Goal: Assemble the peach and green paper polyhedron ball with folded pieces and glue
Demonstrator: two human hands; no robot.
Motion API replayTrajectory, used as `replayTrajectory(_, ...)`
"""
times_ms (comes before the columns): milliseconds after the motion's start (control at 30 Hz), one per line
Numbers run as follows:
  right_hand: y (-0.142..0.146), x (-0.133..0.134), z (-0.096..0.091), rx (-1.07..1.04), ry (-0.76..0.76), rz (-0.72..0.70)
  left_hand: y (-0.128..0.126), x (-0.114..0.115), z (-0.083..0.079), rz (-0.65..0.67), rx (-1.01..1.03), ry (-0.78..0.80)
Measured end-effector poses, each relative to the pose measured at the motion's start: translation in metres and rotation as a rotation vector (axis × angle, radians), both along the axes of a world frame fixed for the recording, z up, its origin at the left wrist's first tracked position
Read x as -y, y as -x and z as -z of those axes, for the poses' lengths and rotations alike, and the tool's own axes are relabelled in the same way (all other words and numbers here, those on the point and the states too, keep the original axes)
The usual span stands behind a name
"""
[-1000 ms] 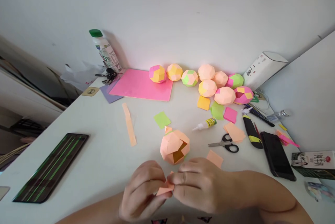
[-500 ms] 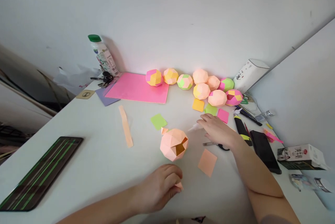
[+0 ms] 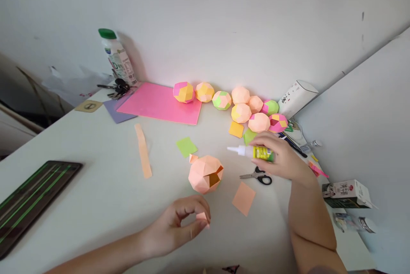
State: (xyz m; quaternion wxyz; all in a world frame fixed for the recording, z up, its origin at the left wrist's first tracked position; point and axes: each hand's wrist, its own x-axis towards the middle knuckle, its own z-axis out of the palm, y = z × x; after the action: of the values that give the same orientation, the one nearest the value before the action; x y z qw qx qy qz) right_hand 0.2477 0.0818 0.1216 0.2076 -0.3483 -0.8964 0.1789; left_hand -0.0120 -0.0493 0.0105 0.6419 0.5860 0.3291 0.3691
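Between the thumb and fingers of my left hand [image 3: 179, 225] is a small folded peach paper piece [image 3: 203, 218]. My right hand [image 3: 280, 154] grips a glue bottle [image 3: 261, 153] with a yellow-green label, its white nozzle pointing left, above the table. A peach faceted paper ball [image 3: 204, 175] with a dark opening on its right side rests in front of my left hand. Touching or close behind it is another small folded peach piece [image 3: 193, 158]. Scissors [image 3: 256, 176] lie below my right hand, and a peach paper square [image 3: 244, 198] is nearer to me.
Several finished-looking paper balls [image 3: 241, 113] line the wall, some on a pink sheet [image 3: 160, 103]. A bottle with a green cap [image 3: 117, 56] and keys [image 3: 120, 88] stand at back left. A dark tablet-like slab [image 3: 38, 201] lies left. A milk carton [image 3: 347, 193] is at right.
My right hand has picked up the glue bottle and lifted it, uncovering the scissors. My left hand has turned, showing more of the paper piece. The whole view has shifted slightly.
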Motion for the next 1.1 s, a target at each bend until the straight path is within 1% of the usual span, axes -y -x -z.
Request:
replayTrajectory(67,0.004,0.018,-0.009,-0.208,0.036,-0.148,0.000,0.000,-0.002,0.016,0.083,0.069)
replayTrajectory(167,0.017,0.042,-0.013,-0.361,0.139,-0.202,-0.001,0.000,-0.003,0.044,0.193,0.185)
replayTrajectory(233,0.025,0.052,-0.011,-0.397,0.230,-0.223,-0.002,-0.001,-0.002,0.040,0.226,0.245)
replayTrajectory(333,0.034,0.058,-0.006,-0.379,0.366,-0.270,-0.003,-0.002,-0.001,0.042,0.264,0.321)
replayTrajectory(433,0.040,0.059,0.001,-0.400,0.437,-0.286,-0.001,-0.004,-0.002,0.045,0.281,0.365)
replayTrajectory(600,0.050,0.061,0.009,-0.441,0.432,-0.272,0.000,-0.006,-0.003,0.043,0.298,0.400)
replayTrajectory(733,0.055,0.062,0.011,-0.450,0.361,-0.275,-0.001,-0.006,-0.001,0.046,0.364,0.407)
replayTrajectory(867,0.056,0.061,0.013,-0.467,0.297,-0.301,-0.001,-0.006,-0.001,0.076,0.383,0.426)
replayTrajectory(1000,0.059,0.060,0.017,-0.485,0.297,-0.307,-0.001,-0.006,0.000,0.086,0.388,0.450)
replayTrajectory(1100,0.061,0.060,0.020,-0.492,0.312,-0.280,-0.002,-0.006,0.002,0.076,0.376,0.457)
